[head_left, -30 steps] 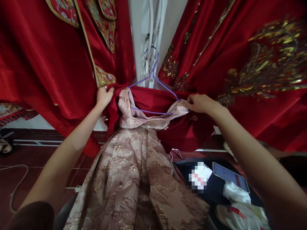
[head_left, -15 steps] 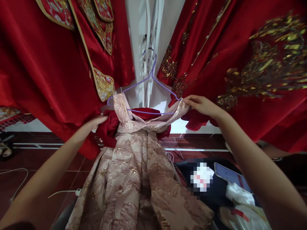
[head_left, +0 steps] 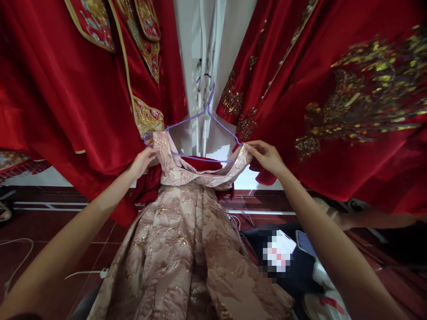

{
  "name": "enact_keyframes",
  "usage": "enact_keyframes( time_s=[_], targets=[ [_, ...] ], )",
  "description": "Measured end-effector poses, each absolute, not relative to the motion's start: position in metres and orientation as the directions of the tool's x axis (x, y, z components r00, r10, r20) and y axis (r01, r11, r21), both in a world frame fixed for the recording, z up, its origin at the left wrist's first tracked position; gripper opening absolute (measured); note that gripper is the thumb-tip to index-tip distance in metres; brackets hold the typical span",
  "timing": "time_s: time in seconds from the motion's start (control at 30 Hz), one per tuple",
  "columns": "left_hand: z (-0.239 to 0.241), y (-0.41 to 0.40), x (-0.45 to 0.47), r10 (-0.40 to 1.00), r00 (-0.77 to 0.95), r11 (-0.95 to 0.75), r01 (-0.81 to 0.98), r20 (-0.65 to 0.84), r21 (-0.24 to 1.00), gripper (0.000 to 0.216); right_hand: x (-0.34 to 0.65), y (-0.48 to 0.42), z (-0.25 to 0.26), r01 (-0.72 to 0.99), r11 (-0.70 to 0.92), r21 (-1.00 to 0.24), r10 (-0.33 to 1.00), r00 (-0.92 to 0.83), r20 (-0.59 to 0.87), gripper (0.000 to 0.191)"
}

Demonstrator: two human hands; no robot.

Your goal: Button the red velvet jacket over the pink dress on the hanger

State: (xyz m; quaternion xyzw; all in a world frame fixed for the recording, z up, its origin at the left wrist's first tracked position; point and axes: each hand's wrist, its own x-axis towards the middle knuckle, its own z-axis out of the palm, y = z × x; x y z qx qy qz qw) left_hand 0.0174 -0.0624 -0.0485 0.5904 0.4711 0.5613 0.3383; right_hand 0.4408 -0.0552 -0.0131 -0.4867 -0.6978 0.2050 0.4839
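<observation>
A pink-gold brocade skirt (head_left: 187, 240) hangs by its waistband from a purple wire hanger (head_left: 196, 120) hooked on a white rack. My left hand (head_left: 144, 161) pinches the left end of the waistband by the hanger's left corner. At the right end, my right hand (head_left: 265, 156) grips the waistband near the hanger's right corner. A dark red cloth (head_left: 150, 182) droops behind the skirt, below the hanger bar.
Red robes with gold embroidery (head_left: 333, 98) hang close on both sides, another red robe (head_left: 66, 89) on the left. A phone (head_left: 305, 243), white bags and a dark surface lie at lower right. White cables (head_left: 20, 258) trail on the dark red floor tiles.
The red cloth slid down off the hanger. My left hand dropped with it, then rose to the skirt's left waistband end. My right hand stayed at the right end.
</observation>
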Motion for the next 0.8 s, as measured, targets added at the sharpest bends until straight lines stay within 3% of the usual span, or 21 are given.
enact_keyframes(
  time_s=[0.07,0.17,0.27,0.33,0.43,0.53,0.67,0.8],
  targets=[
    [-0.040,-0.062,0.021,0.900,-0.170,-0.368,0.196,0.402,0.909,0.036,0.439,-0.052,-0.018,0.445,0.455,-0.771,0.876,-0.067,0.478,0.037],
    [-0.027,-0.057,0.027,0.790,-0.219,-0.470,0.384,0.572,0.795,0.037,0.437,-0.048,-0.023,0.404,0.450,-0.796,0.879,-0.044,0.475,0.036],
    [-0.011,-0.049,0.033,0.688,-0.069,-0.566,0.573,0.723,0.593,0.035,0.437,-0.047,-0.022,0.409,0.409,-0.815,0.894,0.000,0.449,0.034],
    [-0.003,-0.044,0.037,0.678,0.028,-0.598,0.602,0.735,0.529,0.033,0.438,-0.048,-0.022,0.424,0.404,-0.811,0.893,0.010,0.450,0.031],
    [0.002,-0.040,0.038,0.719,0.029,-0.583,0.570,0.694,0.580,0.030,0.439,-0.049,-0.021,0.417,0.441,-0.795,0.866,0.035,0.499,0.027],
    [-0.003,-0.041,0.031,0.729,-0.100,-0.537,0.529,0.677,0.657,0.029,0.440,-0.049,-0.021,0.398,0.445,-0.803,0.848,0.103,0.521,0.028],
    [-0.024,-0.050,0.007,0.728,-0.250,-0.425,0.566,0.638,0.707,0.028,0.450,-0.047,-0.025,0.353,0.406,-0.843,0.858,0.171,0.485,0.029],
    [-0.054,-0.074,-0.010,0.828,-0.213,-0.282,0.642,0.519,0.713,0.027,0.471,-0.054,-0.046,0.314,0.312,-0.897,0.890,0.233,0.391,0.029]
  ],
)
